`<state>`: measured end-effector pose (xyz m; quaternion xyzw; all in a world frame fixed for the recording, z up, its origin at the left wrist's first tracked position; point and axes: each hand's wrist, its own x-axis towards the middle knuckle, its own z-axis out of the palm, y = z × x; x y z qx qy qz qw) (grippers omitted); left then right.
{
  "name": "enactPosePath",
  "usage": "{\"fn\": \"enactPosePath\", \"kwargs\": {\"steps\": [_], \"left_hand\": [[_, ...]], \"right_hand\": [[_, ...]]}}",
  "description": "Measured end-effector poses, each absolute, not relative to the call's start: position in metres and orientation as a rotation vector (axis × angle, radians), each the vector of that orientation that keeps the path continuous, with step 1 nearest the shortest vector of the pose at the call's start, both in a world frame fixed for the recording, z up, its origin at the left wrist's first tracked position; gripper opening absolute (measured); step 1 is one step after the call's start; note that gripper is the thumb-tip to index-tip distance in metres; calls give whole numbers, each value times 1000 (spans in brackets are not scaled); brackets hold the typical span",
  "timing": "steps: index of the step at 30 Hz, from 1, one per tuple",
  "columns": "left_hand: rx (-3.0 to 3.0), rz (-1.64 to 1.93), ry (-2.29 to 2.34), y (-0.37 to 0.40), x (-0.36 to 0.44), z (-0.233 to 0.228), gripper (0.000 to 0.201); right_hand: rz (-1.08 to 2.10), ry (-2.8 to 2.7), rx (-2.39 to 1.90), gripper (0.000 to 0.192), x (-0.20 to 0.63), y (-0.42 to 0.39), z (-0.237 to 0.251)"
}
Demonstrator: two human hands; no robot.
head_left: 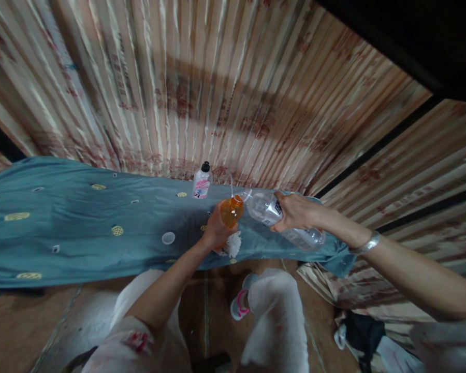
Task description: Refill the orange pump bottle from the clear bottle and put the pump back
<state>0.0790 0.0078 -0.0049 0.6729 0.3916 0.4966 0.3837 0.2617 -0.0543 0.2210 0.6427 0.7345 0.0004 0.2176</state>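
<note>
Nearest us, a white ruffled bundle point(233, 243) by the left wrist; a pale disc point(168, 238) on the blue-green cloth point(140, 202). Left grip point(217, 228) wraps an orange bottle point(232, 212). Right grip point(295, 212) curls round a clear bottle point(262, 207), tilted, neck at the orange mouth; contact we cannot tell. Behind: black-capped bottle point(202, 184) upright, then patterned curtain point(202, 93).

No legible text, clear bottle's label point(274, 210) blurred
</note>
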Motion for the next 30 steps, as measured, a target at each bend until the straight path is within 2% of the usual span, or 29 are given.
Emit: {"fn": "enactPosePath", "kwargs": {"steps": [30], "left_hand": [[1710, 1257, 987, 8, 79, -6, 77]], "right_hand": [[-8, 2048, 1784, 70, 260, -55, 224]]}}
